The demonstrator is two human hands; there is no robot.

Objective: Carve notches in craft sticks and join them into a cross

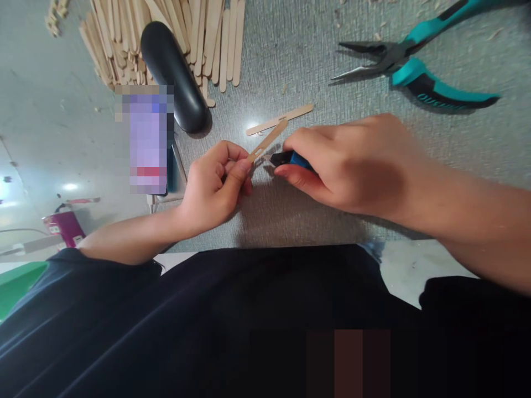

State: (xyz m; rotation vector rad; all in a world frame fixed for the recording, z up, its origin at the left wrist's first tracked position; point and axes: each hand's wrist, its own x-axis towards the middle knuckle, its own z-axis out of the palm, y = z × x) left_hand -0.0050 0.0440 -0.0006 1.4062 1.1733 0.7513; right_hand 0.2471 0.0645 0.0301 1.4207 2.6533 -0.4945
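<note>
Between the thumb and fingers of my left hand is a wooden craft stick, tilted up to the right, with a small slot cut through it. My right hand is closed around a blue and black utility knife, whose short blade points left, just beside the held stick. Whether the blade touches the wood I cannot tell. Just beyond the held stick, a second craft stick lies on the grey table, also with a small mark or slot near its middle.
A big pile of craft sticks lies at the back left, with a black oblong case against it. A phone with a blurred screen stands left of my left hand. Teal needle-nose pliers lie spread at the back right. Wood chips are scattered about.
</note>
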